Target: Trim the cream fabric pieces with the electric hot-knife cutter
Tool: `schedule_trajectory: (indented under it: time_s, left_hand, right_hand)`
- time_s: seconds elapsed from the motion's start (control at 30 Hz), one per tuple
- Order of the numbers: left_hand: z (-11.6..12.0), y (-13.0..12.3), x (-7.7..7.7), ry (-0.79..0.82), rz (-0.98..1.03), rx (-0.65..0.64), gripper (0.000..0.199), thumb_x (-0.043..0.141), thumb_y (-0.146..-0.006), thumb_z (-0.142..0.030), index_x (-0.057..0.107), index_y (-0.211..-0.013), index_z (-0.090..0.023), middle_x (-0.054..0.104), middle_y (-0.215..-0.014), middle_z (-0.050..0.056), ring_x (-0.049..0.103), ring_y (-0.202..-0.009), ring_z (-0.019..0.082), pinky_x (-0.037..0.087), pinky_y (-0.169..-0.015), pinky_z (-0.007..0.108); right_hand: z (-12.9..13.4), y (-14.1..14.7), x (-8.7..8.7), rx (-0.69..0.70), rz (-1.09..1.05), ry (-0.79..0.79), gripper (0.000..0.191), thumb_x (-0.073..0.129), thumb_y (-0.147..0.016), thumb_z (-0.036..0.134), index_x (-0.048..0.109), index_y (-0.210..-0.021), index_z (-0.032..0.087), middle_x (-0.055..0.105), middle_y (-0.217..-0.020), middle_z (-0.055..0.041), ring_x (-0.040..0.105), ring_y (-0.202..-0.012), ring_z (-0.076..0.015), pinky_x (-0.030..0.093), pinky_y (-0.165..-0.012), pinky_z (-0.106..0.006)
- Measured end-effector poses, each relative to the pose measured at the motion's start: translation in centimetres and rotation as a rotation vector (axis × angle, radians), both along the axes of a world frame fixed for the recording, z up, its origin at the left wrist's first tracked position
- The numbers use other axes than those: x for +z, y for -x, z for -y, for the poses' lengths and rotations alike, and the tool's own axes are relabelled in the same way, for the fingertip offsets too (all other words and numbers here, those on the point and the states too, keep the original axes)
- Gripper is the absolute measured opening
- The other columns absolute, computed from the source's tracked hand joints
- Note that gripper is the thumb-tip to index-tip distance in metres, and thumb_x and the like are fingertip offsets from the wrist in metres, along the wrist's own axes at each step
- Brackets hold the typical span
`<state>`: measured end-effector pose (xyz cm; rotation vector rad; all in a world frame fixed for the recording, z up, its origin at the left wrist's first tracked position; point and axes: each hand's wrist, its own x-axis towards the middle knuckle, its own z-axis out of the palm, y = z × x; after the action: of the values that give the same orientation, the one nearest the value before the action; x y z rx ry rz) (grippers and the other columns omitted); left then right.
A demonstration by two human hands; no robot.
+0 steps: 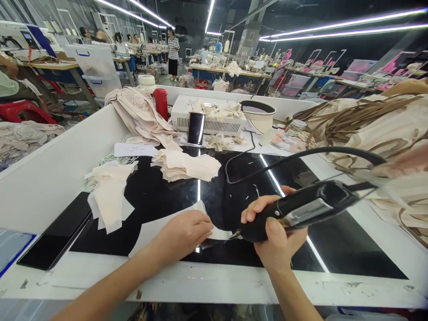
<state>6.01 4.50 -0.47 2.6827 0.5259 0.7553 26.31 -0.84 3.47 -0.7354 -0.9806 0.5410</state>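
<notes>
My right hand (277,236) is wrapped round a black corded hand-held cutter (306,207) with a metal side panel. Its narrow tip touches the right end of a white fabric piece (154,229) on the black glossy board (230,200). Fingers closed and bent down, my left hand (187,229) pinches that piece close to the tip; the fingertips are partly hidden. Beyond my hands lies a stack of cream cut pieces (187,165). Farther left, another small pile of cream pieces (112,191) overlaps the board.
A black cord (240,178) loops across the board. Behind stand a phone (195,128), a red bottle (161,104), a white vented box (207,120) and a round cream container (259,117). Brown straps and cream cloth (368,120) heap at right, near another person's blurred hand (408,160).
</notes>
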Motion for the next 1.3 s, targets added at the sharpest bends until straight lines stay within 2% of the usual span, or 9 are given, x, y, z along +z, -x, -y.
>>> schedule_trajectory:
  time_s: [0.17, 0.3, 0.57, 0.67, 0.8, 0.9, 1.0, 1.13, 1.3]
  left_hand:
    - [-1.4, 1.3, -0.2, -0.006, -0.092, 0.09, 0.027, 0.044, -0.112, -0.02, 0.07, -0.109, -0.015, 0.072, -0.109, 0.008, 0.068, -0.103, 0.022, 0.059, -0.095, 0.038]
    - [-0.6, 1.8, 0.0, 0.013, -0.24, 0.1, 0.027, 0.044, -0.11, -0.017, 0.071, -0.11, -0.017, 0.07, -0.112, 0.008, 0.066, -0.103, 0.022, 0.059, -0.093, 0.037]
    - [0.4, 1.1, 2.9, 0.141, -0.428, 0.149, 0.021, 0.052, -0.107, -0.02, 0.07, -0.097, -0.019, 0.064, -0.094, 0.002, 0.065, -0.079, 0.015, 0.055, -0.072, 0.027]
    - [-1.1, 0.1, 3.6, 0.084, -0.413, 0.105, 0.01, 0.059, -0.104, -0.015, 0.066, -0.11, -0.018, 0.067, -0.106, 0.004, 0.067, -0.097, 0.021, 0.058, -0.087, 0.034]
    - [-3.5, -1.7, 3.6, 0.144, -0.289, -0.08, 0.032, 0.075, -0.095, -0.013, 0.058, -0.121, -0.019, 0.064, -0.13, 0.007, 0.06, -0.127, 0.024, 0.051, -0.112, 0.042]
    - [-4.6, -2.4, 3.4, 0.217, -0.314, -0.154, 0.042, 0.083, -0.09, -0.02, 0.058, -0.123, -0.021, 0.062, -0.137, 0.008, 0.051, -0.141, 0.026, 0.047, -0.117, 0.045]
    - [-5.1, -2.5, 3.0, 0.249, -0.404, -0.169, 0.043, 0.087, -0.086, -0.026, 0.061, -0.119, -0.022, 0.061, -0.14, 0.009, 0.047, -0.146, 0.03, 0.042, -0.12, 0.053]
    - [-5.3, -2.1, 2.9, 0.293, -0.466, -0.152, 0.038, 0.085, -0.088, -0.028, 0.061, -0.118, -0.023, 0.062, -0.14, 0.007, 0.045, -0.147, 0.03, 0.025, -0.126, 0.066]
    - [-5.4, -2.0, 2.9, 0.311, -0.465, -0.143, 0.038, 0.086, -0.088, -0.03, 0.062, -0.116, -0.023, 0.062, -0.137, 0.007, 0.047, -0.144, 0.03, 0.023, -0.125, 0.068]
  right_hand:
    - [-0.8, -0.7, -0.5, -0.013, 0.008, 0.001, 0.046, 0.077, -0.09, 0.026, 0.057, -0.131, 0.032, 0.066, -0.087, 0.0031, 0.064, -0.062, -0.0139, 0.058, -0.055, -0.03]
    - [-1.8, -1.4, -0.6, -0.017, -0.006, 0.003, 0.046, 0.078, -0.089, 0.026, 0.056, -0.129, 0.032, 0.067, -0.087, 0.004, 0.064, -0.061, -0.0133, 0.058, -0.055, -0.029]
    - [-2.6, -1.2, -0.1, -0.004, -0.048, 0.001, 0.029, 0.079, -0.087, 0.026, 0.057, -0.107, 0.029, 0.068, -0.086, 0.0054, 0.063, -0.06, -0.0125, 0.057, -0.055, -0.027]
    - [-2.8, -0.8, 0.1, 0.017, -0.052, 0.006, 0.03, 0.079, -0.086, 0.025, 0.057, -0.106, 0.028, 0.068, -0.085, 0.0054, 0.063, -0.058, -0.0125, 0.057, -0.054, -0.028]
    - [-3.5, -0.3, 0.2, 0.029, -0.055, -0.002, 0.025, 0.077, -0.085, 0.025, 0.056, -0.099, 0.027, 0.067, -0.084, 0.0055, 0.062, -0.058, -0.0112, 0.056, -0.055, -0.026]
    - [-4.0, 0.1, 0.1, 0.007, -0.054, 0.026, 0.024, 0.076, -0.085, 0.027, 0.057, -0.1, 0.027, 0.066, -0.084, 0.005, 0.062, -0.061, -0.012, 0.056, -0.059, -0.028]
    - [-4.4, 0.4, -0.2, -0.007, -0.039, 0.047, 0.026, 0.077, -0.084, 0.031, 0.057, -0.1, 0.026, 0.066, -0.084, 0.004, 0.061, -0.067, -0.0137, 0.056, -0.064, -0.03]
    - [-4.7, 0.6, -0.4, -0.004, -0.022, 0.061, 0.026, 0.077, -0.084, 0.034, 0.057, -0.098, 0.026, 0.063, -0.084, 0.0042, 0.059, -0.068, -0.0135, 0.054, -0.062, -0.029]
    - [-4.8, 0.9, -0.6, -0.017, -0.011, 0.083, 0.026, 0.077, -0.083, 0.035, 0.057, -0.098, 0.026, 0.063, -0.084, 0.0042, 0.059, -0.068, -0.0138, 0.054, -0.062, -0.029]
